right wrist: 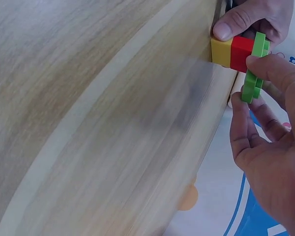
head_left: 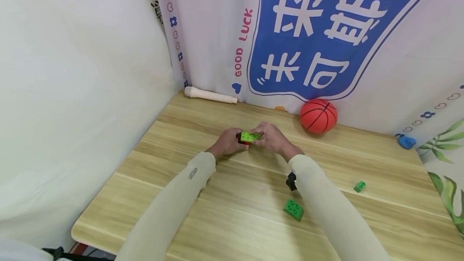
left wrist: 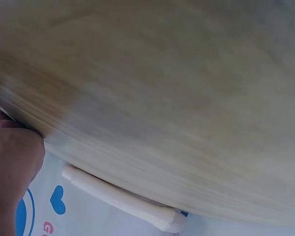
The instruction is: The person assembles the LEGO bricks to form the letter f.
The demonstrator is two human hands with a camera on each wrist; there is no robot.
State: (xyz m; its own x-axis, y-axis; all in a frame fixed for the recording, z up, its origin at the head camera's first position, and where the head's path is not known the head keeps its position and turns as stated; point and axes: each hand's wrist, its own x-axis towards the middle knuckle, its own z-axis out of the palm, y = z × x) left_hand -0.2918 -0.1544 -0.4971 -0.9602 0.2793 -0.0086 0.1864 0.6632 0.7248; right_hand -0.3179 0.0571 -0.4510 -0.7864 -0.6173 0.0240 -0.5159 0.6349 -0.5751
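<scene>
A light green toy building brick (head_left: 249,137) tops a small stack, with a red brick (right wrist: 242,53) and a yellow brick (right wrist: 221,53) below it. My left hand (head_left: 228,142) grips the stack from the left, its thumb pressed by the yellow brick in the right wrist view. From the other side, my right hand (head_left: 272,138) pinches the overhanging end of the light green brick between thumb and fingers. The left wrist view catches only part of the left hand (left wrist: 12,172), with the bricks out of sight.
Nearer the body lie a dark green brick (head_left: 293,210) and, to the right, a small green brick (head_left: 360,186). A black object (head_left: 291,181) shows beside the right sleeve. Along the back wall are a white microphone (head_left: 211,95), a red ball (head_left: 318,116) and a blue object (head_left: 407,142).
</scene>
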